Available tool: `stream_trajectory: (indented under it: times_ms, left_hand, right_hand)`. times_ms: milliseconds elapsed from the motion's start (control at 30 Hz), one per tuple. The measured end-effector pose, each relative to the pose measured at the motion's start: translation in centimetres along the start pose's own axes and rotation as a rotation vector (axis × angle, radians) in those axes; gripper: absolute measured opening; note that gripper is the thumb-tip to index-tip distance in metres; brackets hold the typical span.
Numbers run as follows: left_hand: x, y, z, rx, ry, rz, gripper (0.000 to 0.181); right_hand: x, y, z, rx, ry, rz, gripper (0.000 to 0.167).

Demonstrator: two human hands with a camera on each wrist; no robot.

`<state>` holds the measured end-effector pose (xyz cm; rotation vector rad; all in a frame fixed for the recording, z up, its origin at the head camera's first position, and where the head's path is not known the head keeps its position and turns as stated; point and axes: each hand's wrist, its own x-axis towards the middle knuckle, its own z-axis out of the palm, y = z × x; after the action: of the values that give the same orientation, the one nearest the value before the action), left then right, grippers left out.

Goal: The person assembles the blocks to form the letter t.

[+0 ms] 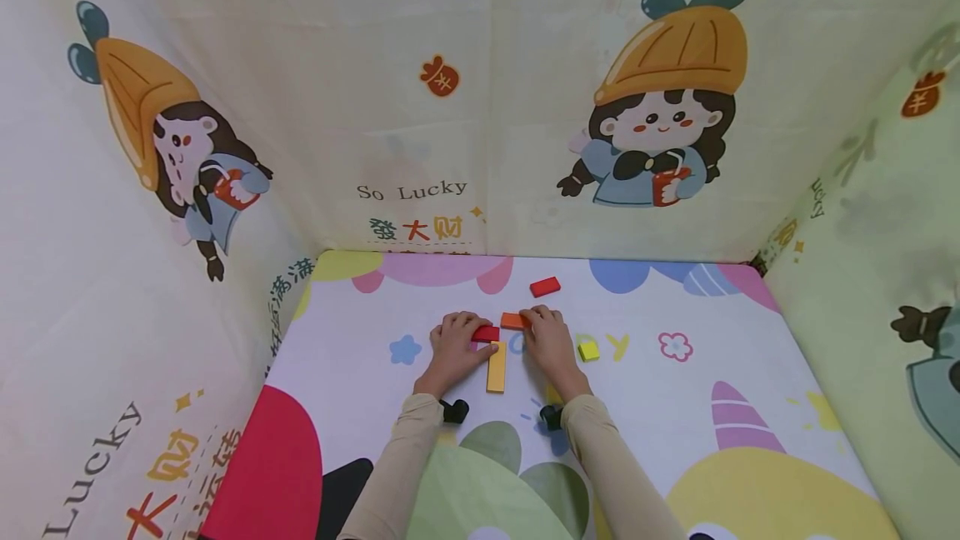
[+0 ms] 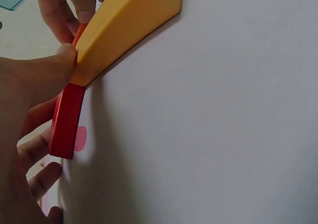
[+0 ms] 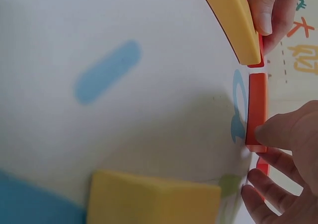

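Observation:
My left hand (image 1: 453, 354) grips a red block (image 1: 487, 334); its thumb touches the end of a long yellow-orange block (image 1: 496, 370), and its other fingers lie behind the red one. In the left wrist view the yellow-orange block (image 2: 124, 30) meets the long side of the red block (image 2: 68, 119). My right hand (image 1: 553, 352) pinches an orange block (image 1: 513, 321) by its right end, thumb in front and fingers behind. A narrow gap separates the orange block (image 3: 257, 110) from the red block in the right wrist view.
Another red block (image 1: 545, 287) lies farther back on the printed cloth (image 1: 637, 307). A small yellow-green block (image 1: 588, 351) sits right of my right hand. A yellow block (image 3: 154, 199) stands close to the right wrist camera. Printed fabric walls (image 1: 525, 223) surround the back and sides.

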<state>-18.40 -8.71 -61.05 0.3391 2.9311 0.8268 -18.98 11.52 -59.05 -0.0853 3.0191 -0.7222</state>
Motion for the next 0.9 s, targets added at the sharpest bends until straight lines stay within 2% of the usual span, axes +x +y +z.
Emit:
stream_trajectory:
  times_ms: [367, 600, 900]
  left_hand:
    - [-0.2, 0.4, -0.3, 0.004, -0.012, -0.008, 0.052]
    - [-0.3, 0.5, -0.3, -0.013, 0.006, 0.008, 0.051]
    - [-0.4, 0.5, -0.4, -0.021, 0.017, 0.015, 0.05]
  right_hand:
    - [-0.8, 0.1, -0.2, 0.017, -0.015, -0.014, 0.04]
    - [-1.3, 0.2, -0.2, 0.023, -0.017, -0.035, 0.039]
    - [-1.7, 0.1, -0.1, 0.037, -0.048, -0.017, 0.039]
